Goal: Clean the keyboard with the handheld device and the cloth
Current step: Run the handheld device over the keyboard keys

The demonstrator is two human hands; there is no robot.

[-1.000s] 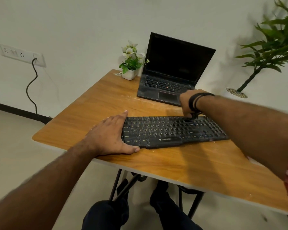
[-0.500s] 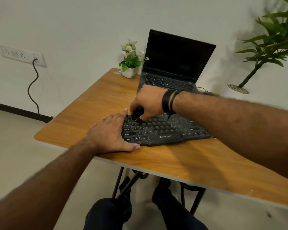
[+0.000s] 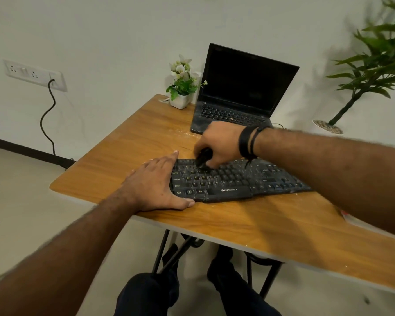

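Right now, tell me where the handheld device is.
In the head view, the handheld device is gripped in the right hand, on the top rows at the keyboard's left end, near the left hand.

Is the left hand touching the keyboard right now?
Touching. The head view shows the left hand flat against the keyboard at its left end, thumb along its front edge.

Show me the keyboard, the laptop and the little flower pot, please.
keyboard (image 3: 237,182): head view, on its middle keys.
laptop (image 3: 244,80): head view, on its dark screen.
flower pot (image 3: 180,102): head view, on its white front.
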